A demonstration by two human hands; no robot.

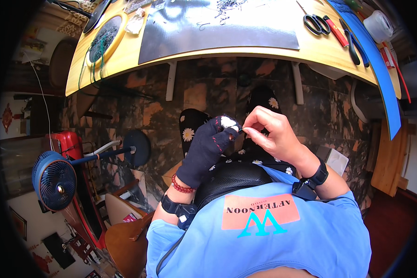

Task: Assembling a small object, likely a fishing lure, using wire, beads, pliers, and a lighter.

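Above my lap, my two hands meet at their fingertips. A black fingerless glove covers my left hand (207,142), with white wrapping on the fingertips; its fingers are closed. My bare right hand (269,132) pinches with thumb and forefinger right against the left fingertips. Something small and dark shows between them, too small to make out. Beyond the hands, a shiny dark sheet (208,39) lies on the wooden table (120,74), with a tangle of short black cords (224,14) at its far part. To the left is a yellow-rimmed round tray (121,32) of dark strands, green threads hanging off it.
Black-handled scissors (316,25), a red lighter (336,32) and dark-handled pliers (352,46) lie at the table's right. A blue strip (377,69) runs along that side, near a white tub (378,27). On the left stand a blue fan (55,180) and a brown chair (125,236).
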